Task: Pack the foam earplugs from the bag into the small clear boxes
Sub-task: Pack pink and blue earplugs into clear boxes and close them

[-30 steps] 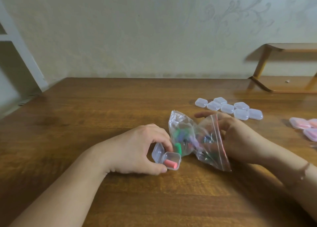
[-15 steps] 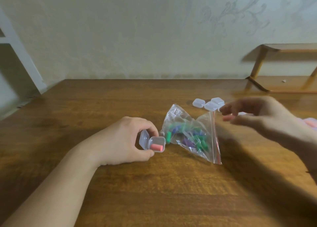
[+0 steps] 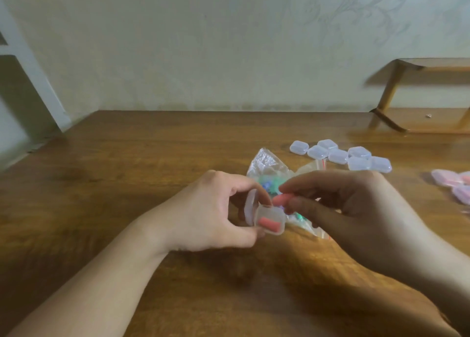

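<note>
Just above the table (image 3: 127, 184), the left hand (image 3: 211, 214) grips a small clear box (image 3: 269, 221), lid swung open, with one pink earplug (image 3: 268, 221) lying inside. Beside it, the right hand (image 3: 351, 209) pinches a second pink earplug (image 3: 281, 199) over the box. Behind both hands lies the bag (image 3: 267, 163) of coloured earplugs, with closed clear boxes (image 3: 340, 156) further back and pink boxes (image 3: 455, 184) at right.
</note>
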